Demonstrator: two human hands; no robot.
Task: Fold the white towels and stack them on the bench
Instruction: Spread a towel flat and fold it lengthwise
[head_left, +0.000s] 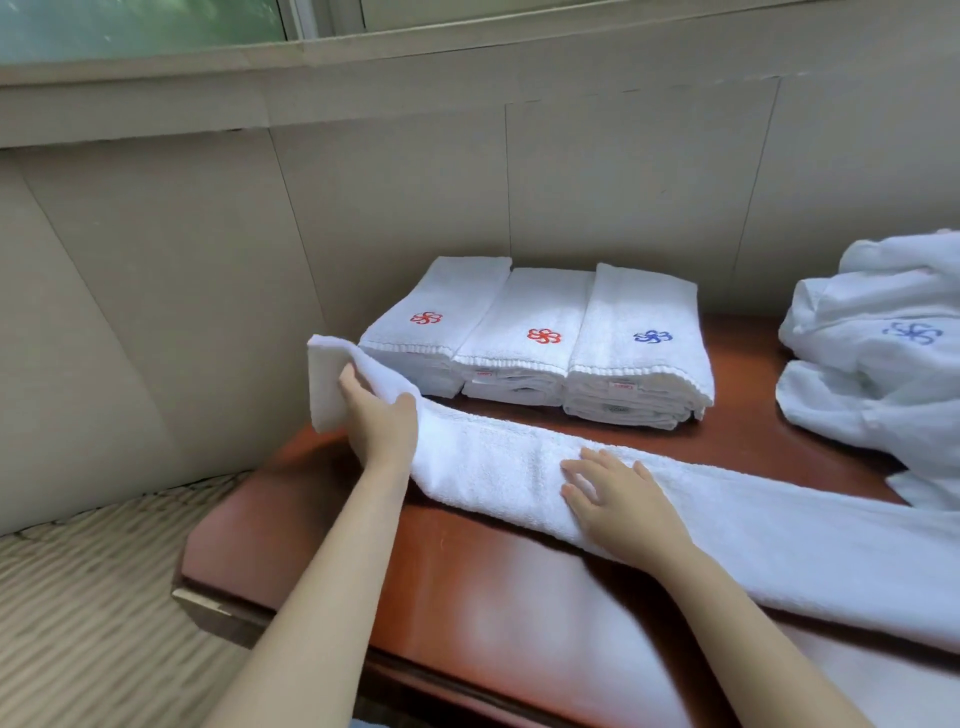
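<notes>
A long white towel (737, 525), folded lengthwise into a strip, lies across the reddish-brown bench (467, 597) from left to lower right. My left hand (382, 421) grips its left end, lifted off the bench with the corner hanging over the edge. My right hand (618, 499) rests flat on the strip's middle, fingers spread. Behind the strip stand three stacks of folded white towels (535, 343), side by side against the wall; two top towels bear a red flower logo, the right one a blue logo.
A heap of unfolded white towels (883, 353) with a blue logo sits at the bench's right end. A beige panelled wall (363, 197) backs the bench. Patterned carpet (78, 597) lies left of the bench, below its metal-capped corner (200, 605).
</notes>
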